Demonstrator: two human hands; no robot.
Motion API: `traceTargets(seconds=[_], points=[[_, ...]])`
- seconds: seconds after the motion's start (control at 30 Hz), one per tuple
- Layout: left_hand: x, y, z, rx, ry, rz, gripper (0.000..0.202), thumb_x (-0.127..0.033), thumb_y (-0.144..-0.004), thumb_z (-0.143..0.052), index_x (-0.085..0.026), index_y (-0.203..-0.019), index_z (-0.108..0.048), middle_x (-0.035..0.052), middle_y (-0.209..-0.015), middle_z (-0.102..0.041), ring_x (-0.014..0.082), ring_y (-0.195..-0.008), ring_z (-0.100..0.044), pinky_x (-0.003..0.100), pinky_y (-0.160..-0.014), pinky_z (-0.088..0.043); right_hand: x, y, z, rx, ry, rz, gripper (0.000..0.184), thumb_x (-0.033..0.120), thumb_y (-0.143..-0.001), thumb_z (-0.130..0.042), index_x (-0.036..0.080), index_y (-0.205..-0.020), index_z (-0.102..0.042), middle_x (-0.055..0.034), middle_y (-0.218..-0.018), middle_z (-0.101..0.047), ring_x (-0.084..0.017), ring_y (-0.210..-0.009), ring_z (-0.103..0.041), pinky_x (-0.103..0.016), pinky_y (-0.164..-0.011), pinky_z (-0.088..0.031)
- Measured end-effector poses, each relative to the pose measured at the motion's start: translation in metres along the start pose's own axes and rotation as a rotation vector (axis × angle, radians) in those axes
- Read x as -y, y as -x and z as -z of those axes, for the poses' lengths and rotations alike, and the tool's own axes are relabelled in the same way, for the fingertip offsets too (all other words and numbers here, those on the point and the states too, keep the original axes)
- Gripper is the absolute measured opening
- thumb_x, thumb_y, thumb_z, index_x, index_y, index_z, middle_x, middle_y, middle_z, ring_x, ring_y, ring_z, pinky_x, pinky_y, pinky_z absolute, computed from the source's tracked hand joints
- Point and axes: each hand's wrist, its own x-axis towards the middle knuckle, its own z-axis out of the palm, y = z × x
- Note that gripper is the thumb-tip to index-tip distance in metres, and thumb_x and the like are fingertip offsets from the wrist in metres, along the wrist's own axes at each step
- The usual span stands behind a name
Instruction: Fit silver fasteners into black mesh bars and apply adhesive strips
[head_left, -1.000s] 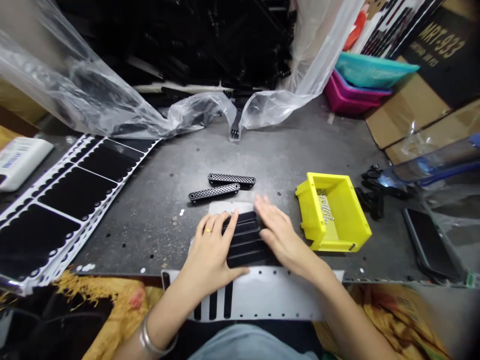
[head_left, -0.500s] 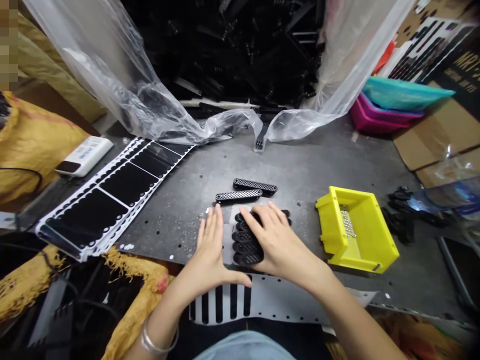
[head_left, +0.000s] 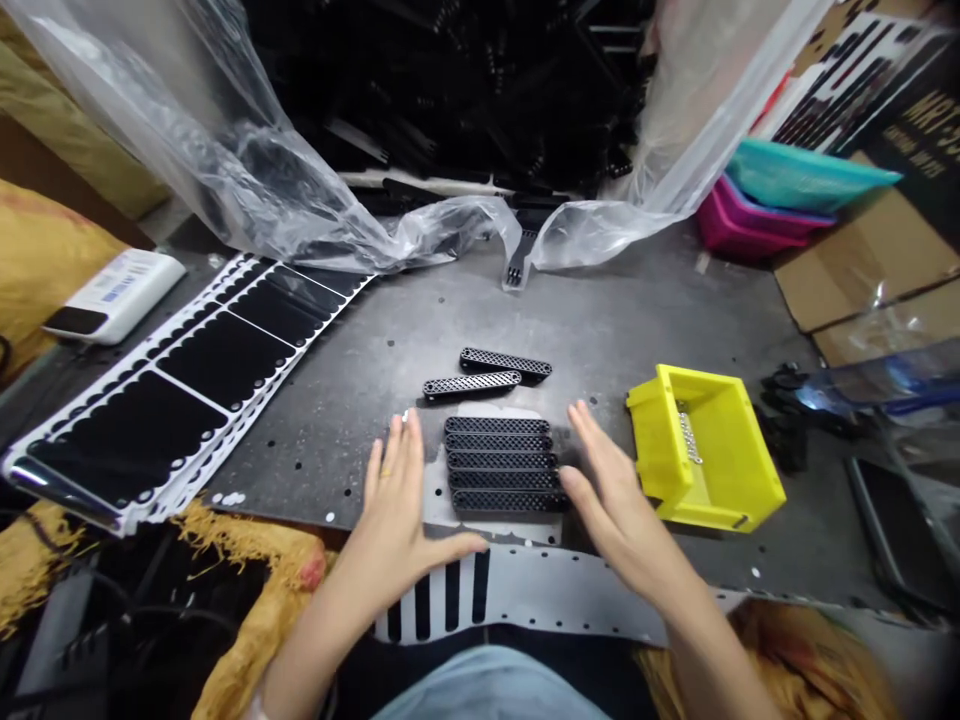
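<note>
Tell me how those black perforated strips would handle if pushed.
The black perforated strips look stiff, since they lie straight. Their many holes suggest they're light for their size. Their flat sides probably let them slide rather than roll.

Narrow gap between row of black perforated bars [head_left: 501,465] and yellow plastic bin [head_left: 709,450], right hand [head_left: 619,500] inside it, two loose bars [head_left: 472,384] just beyond the row, left hand [head_left: 394,510] beside it, passable metal worktop [head_left: 322,440] up to black label sheets [head_left: 176,420]
</note>
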Motion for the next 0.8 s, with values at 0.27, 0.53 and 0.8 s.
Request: traceTargets(seconds=[0.27, 0.53, 0.8], points=[[-0.041, 0.046, 0.001, 0.052, 0.262, -0.194, 0.03, -0.022, -0.099, -0.062, -0.029, -0.128, -0.064, 0.0038, -0.113, -0.076, 0.0214, -0.105, -0.07, 0.039, -0.095, -0.054, -0.003, 0.066, 0.02, 0.079, 0.024, 0.269, 0.019, 0.014, -0.102, -0.054, 0.028, -0.103, -0.066, 0.0015, -0.096, -0.076, -0.018, -0.092, -0.069, -0.043, -0.098, -0.039], [-0.06, 0.032, -0.012, 0.132, 0.224, -0.101, 0.022, -0.026, -0.107, -0.047, -0.027, -0.103, -0.068, -0.0005, -0.094, -0.074, 0.0202, -0.092, -0.065, 0.041, -0.097, -0.04, 0.015, 0.075, -0.004, -0.238, 0.13, 0.258, 0.028, 0.022, -0.099, -0.064, 0.029, -0.126, -0.069, -0.0073, -0.117, -0.074, -0.027, -0.11, -0.066, -0.047, -0.095, -0.039], [-0.05, 0.036, -0.03, -0.115, 0.083, -0.11, 0.018, -0.018, -0.104, -0.05, -0.025, -0.103, -0.067, -0.0005, -0.093, -0.075, 0.0187, -0.083, -0.063, 0.039, -0.088, -0.034, 0.011, 0.087, 0.002, -0.021, -0.598, 0.199, 0.008, 0.024, -0.099, -0.062, 0.029, -0.103, -0.065, -0.0059, -0.109, -0.068, -0.025, -0.1, -0.073, -0.043, -0.086, -0.06]])
